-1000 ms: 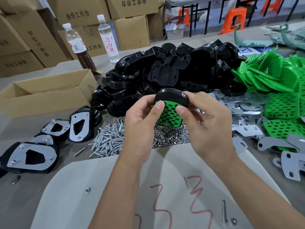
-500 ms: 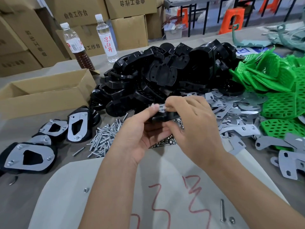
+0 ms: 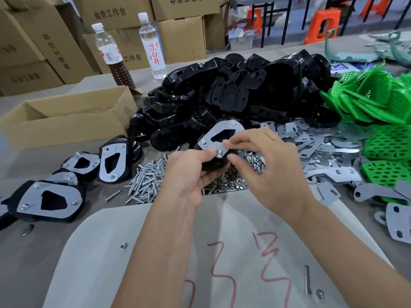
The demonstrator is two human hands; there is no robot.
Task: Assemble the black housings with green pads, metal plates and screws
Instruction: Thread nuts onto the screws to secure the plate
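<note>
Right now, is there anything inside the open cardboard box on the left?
Cannot tell: the box is open, but its near wall hides the bottom.

black housing pile (image 3: pixel 233 94) blocking ahead, bare white board (image 3: pixel 155 252) nearer

Housings (image 3: pixel 224 94): glossy black plastic. Plates (image 3: pixel 311 147): matt grey metal. Pads (image 3: pixel 367 101): green plastic, perforated. Screws (image 3: pixel 146 185): shiny.

Two bare forearms enter from the lower edge, ending in the left hand (image 3: pixel 189 174) and the right hand (image 3: pixel 273 165). No sleeves, gloves, rings or wristbands are worn; fingernails are short and unpainted.
</note>
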